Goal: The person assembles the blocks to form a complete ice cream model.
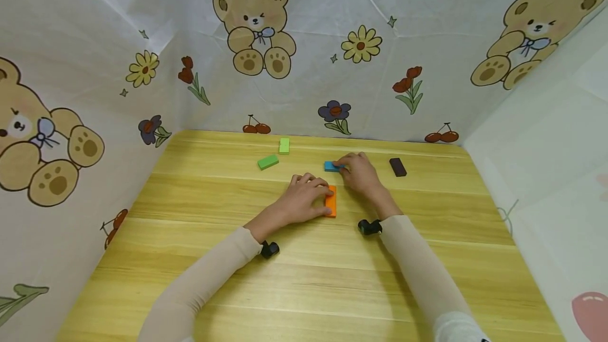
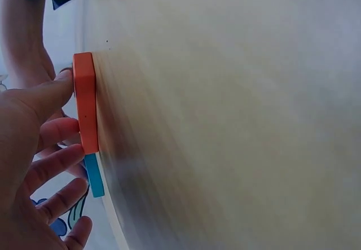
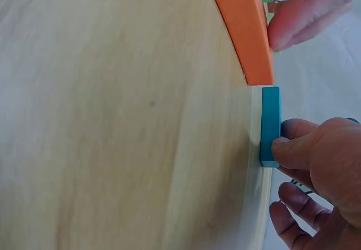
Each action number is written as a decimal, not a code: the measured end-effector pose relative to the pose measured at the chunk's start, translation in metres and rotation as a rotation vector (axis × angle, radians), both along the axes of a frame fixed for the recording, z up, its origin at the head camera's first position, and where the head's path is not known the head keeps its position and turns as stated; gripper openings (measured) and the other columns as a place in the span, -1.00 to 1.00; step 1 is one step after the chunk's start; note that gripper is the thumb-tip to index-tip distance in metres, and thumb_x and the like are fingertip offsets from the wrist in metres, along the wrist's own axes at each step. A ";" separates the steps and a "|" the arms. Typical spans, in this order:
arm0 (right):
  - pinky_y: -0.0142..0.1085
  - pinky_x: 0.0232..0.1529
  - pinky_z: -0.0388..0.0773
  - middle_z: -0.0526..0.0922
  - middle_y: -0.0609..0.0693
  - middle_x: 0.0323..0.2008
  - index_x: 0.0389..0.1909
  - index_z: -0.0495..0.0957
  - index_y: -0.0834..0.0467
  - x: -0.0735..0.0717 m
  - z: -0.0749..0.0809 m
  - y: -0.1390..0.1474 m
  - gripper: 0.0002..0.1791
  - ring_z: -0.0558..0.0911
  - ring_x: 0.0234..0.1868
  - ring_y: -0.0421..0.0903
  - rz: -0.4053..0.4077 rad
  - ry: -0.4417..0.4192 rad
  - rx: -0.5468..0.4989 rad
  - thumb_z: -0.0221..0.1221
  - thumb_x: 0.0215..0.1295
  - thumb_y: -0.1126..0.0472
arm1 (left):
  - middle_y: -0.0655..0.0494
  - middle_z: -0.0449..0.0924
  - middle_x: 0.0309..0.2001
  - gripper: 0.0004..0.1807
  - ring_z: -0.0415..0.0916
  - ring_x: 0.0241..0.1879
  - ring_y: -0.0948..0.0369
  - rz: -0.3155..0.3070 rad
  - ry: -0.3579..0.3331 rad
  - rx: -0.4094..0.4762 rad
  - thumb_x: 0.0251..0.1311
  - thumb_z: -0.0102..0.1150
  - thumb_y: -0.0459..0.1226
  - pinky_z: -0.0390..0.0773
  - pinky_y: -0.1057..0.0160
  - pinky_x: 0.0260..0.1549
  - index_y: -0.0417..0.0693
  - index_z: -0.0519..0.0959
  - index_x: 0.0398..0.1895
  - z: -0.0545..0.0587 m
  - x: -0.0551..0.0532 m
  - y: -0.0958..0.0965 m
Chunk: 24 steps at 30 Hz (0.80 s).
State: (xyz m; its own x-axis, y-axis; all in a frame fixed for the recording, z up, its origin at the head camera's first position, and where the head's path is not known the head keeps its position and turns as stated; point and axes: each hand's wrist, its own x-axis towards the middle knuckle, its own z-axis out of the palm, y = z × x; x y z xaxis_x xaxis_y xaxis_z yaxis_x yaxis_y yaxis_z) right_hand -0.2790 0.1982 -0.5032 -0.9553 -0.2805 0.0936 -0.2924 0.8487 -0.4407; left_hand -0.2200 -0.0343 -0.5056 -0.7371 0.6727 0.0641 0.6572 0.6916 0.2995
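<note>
An orange block (image 1: 332, 203) lies flat on the wooden table. My left hand (image 1: 300, 199) rests on it with the thumb and fingertips spread along its upper face, touching rather than pinching it. Just beyond its far end lies a blue block (image 1: 330, 166), smaller than the orange one. My right hand (image 1: 362, 173) pinches the blue block by its right end between thumb and index finger. In the right wrist view the blue block (image 3: 270, 127) sits close to the orange block's (image 3: 248, 35) end; its other fingers hang free of the table.
A light green block (image 1: 284, 145) and a green block (image 1: 268, 162) lie at the back left. To the right of my right hand is a dark brown block (image 1: 398, 167). A white printed sheet (image 1: 304, 99) stands along the table's (image 1: 294, 278) back and sides.
</note>
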 end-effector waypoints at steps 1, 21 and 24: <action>0.08 0.24 0.57 0.71 0.10 0.29 0.24 0.76 0.05 0.000 0.000 -0.001 -0.67 0.52 0.14 0.16 0.001 -0.001 -0.003 0.23 0.58 0.26 | 0.27 0.55 0.41 -0.47 0.35 0.35 0.12 -0.002 0.001 -0.003 0.45 0.23 0.27 0.29 -0.08 0.31 0.34 0.65 0.34 0.000 -0.001 0.000; -0.03 0.08 0.51 0.78 0.10 0.20 0.17 0.80 0.08 -0.004 -0.002 -0.003 -0.72 0.50 -0.03 0.13 0.011 0.007 -0.049 0.27 0.55 0.27 | 0.13 0.72 0.27 -0.69 0.59 0.17 0.00 0.240 -0.027 0.181 0.54 0.27 -0.11 0.52 -0.04 0.09 0.14 0.71 0.25 -0.002 -0.069 0.011; -0.04 0.05 0.51 0.79 0.10 0.19 0.14 0.81 0.09 -0.004 -0.001 -0.001 -0.73 0.50 -0.04 0.13 0.010 0.003 -0.062 0.29 0.54 0.26 | 0.15 0.74 0.24 -0.71 0.60 0.14 0.01 0.263 -0.045 0.199 0.52 0.31 -0.14 0.52 -0.02 0.07 0.15 0.75 0.22 -0.006 -0.078 0.016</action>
State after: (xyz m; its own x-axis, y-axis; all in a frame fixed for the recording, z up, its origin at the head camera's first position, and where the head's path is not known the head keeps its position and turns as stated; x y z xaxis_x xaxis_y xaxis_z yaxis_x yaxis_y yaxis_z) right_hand -0.2825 0.1972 -0.5045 -0.9521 -0.2838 0.1139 -0.3023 0.8169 -0.4913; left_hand -0.2982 -0.0188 -0.5113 -0.8890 0.4364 0.1384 0.4468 0.7611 0.4703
